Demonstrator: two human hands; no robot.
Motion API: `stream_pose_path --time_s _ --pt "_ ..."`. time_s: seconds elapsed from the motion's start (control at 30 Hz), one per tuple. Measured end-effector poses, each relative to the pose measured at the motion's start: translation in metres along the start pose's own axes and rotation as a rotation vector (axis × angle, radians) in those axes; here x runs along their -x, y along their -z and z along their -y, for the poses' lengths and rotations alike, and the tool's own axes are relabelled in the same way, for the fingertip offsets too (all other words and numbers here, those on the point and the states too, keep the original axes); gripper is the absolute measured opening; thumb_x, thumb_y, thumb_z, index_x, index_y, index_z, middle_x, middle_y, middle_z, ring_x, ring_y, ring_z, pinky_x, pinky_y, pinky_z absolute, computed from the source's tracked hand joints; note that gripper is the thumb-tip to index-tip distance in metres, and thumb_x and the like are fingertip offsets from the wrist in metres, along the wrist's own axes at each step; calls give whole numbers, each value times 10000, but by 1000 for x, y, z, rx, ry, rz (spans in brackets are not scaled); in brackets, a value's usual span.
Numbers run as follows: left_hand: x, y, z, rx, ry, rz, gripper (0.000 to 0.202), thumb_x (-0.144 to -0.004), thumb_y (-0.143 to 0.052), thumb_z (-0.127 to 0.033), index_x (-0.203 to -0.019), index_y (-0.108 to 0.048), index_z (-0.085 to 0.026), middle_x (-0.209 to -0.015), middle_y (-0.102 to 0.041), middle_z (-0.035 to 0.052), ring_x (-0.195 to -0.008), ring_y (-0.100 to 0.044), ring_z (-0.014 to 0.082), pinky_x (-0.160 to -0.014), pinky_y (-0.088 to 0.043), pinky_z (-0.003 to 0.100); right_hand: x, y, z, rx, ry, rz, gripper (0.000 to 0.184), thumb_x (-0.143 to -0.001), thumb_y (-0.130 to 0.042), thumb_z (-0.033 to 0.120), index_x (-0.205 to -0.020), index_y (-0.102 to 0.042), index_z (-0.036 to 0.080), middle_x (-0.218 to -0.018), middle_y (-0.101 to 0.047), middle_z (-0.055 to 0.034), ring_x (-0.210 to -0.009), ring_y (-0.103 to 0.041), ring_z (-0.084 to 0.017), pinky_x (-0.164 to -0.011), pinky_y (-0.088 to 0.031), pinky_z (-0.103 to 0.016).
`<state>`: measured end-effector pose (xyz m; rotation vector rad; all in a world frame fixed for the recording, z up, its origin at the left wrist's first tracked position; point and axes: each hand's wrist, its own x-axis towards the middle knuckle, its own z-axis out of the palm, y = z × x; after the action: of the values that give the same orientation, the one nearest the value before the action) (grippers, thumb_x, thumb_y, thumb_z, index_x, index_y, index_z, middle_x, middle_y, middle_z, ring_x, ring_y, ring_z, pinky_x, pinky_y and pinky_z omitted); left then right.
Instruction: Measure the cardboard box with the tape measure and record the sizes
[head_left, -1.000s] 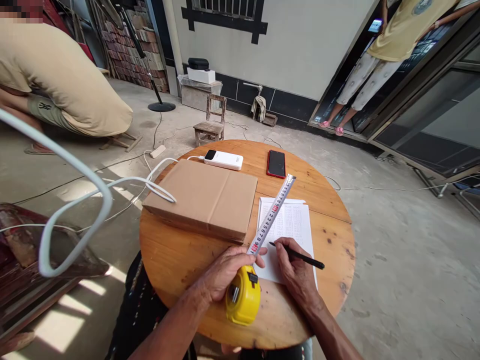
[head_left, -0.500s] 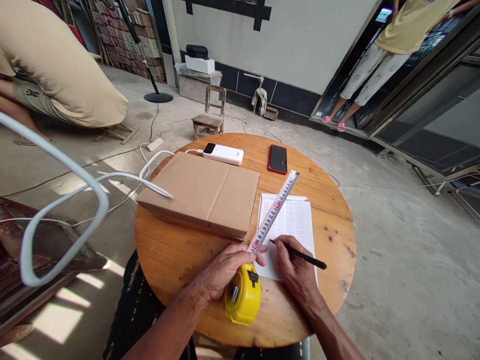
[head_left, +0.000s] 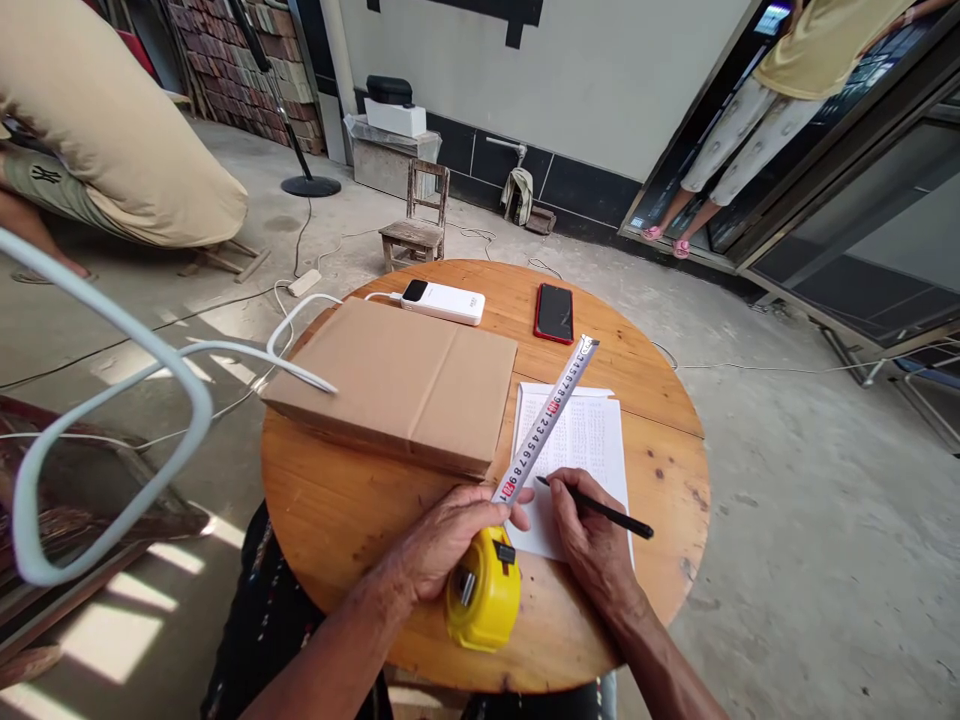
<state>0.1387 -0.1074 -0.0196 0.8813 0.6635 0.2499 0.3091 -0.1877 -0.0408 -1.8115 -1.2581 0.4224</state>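
My left hand [head_left: 457, 535] is closed on a yellow tape measure [head_left: 486, 590], its thumb and fingers about the blade where it leaves the case. The blade [head_left: 541, 430] sticks out up and to the right, across a white sheet of paper [head_left: 600, 432] that bears rows of writing. A black pen [head_left: 609, 512] is pinched in my right hand [head_left: 592, 535], which rests on the lower part of the sheet, tip pointing left near the blade. Left of the paper lies a closed cardboard box [head_left: 397, 375], just beyond my left hand.
On the round wooden table [head_left: 667, 480] are a white power bank [head_left: 444, 302] and a red-edged phone [head_left: 554, 313]. A white cable [head_left: 112, 440] loops at the left. Beyond stand a small wooden chair [head_left: 414, 232] and a person [head_left: 757, 130] in a doorway; another person sits far left.
The view has shifted very slightly. Both hands, the tape measure and the pen hold nearly the same places over the paper.
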Motion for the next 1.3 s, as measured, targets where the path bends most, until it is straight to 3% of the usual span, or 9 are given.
stream_pose_path --time_s 0.23,0.6,1.3 --pt "0 -1 -1 -17 8 -15 221 -787 -539 -305 -823 -678 -138 -970 -719 103 -584 -619 136 -574 -421 246 1 0 1 -3 -6 7 165 -896 -481 291 -835 -597 190 -648 -543 11 -569 -446 -127 -543 -375 -248" --pt "0 0 -1 15 -7 5 204 -796 -531 -272 -806 -688 -142 -1261 -598 83 -567 -596 88 -539 -420 227 1 0 2 4 1 11 152 -892 -486 274 -832 -599 190 -664 -557 14 -573 -452 -118 -548 -379 -243" --pt "0 0 0 63 9 5 191 -778 -564 -286 -793 -709 -162 -1285 -584 56 -556 -597 82 -516 -427 220 -1 -1 2 27 24 10 165 -891 -481 277 -824 -602 188 -660 -562 10 -569 -462 -120 -548 -388 -241"
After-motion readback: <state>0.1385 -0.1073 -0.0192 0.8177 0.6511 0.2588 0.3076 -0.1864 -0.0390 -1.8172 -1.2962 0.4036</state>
